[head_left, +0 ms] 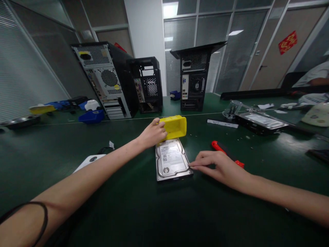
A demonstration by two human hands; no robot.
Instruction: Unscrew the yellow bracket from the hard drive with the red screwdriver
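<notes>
A silver hard drive [174, 156] with a white label lies flat on the dark green table in front of me. At its far end, my left hand [153, 133] grips a yellow plastic bin [176, 126], which is tipped with its opening facing me. My right hand [218, 165] is at the drive's near right edge, thumb and forefinger pinched together there. Anything between those fingertips is too small to make out. Just behind the right hand lies a red-and-black tool [218, 146], partly covered by it.
Several black computer cases [196, 82] stand along the back. A blue bin [92, 116] sits at the left, a white device [88, 161] near my left forearm. At the right are another hard drive [266, 120], a clear cup [234, 108] and a paper strip [222, 124]. Another person's arm [318, 81] shows far right.
</notes>
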